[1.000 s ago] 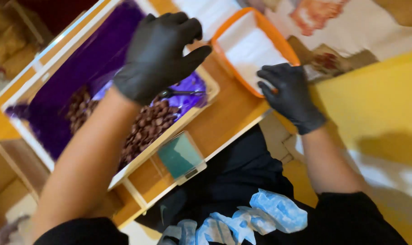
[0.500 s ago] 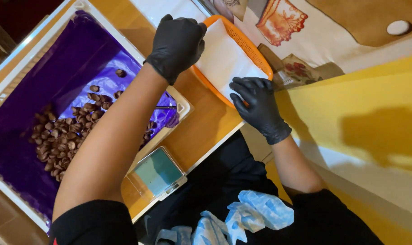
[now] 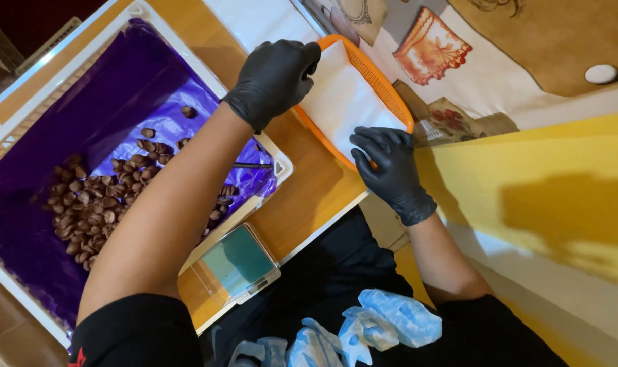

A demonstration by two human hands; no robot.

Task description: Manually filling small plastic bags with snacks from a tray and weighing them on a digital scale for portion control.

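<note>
- Partly hidden: orange basket (image 3: 390,95), white-lined, on desk (image 3: 309,197) under both gloved hands.
- Left hand (image 3: 271,78) curled over far rim, right hand (image 3: 387,166) gripping near rim.
- Since earlier frame: barely shifted, same grips.

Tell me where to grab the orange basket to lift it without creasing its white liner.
Grip the orange basket by its bare rim at the two short ends, coming from outside, as the left hand and right hand already sit. The white paper liner covers the floor, so only the rim looks free.
</note>
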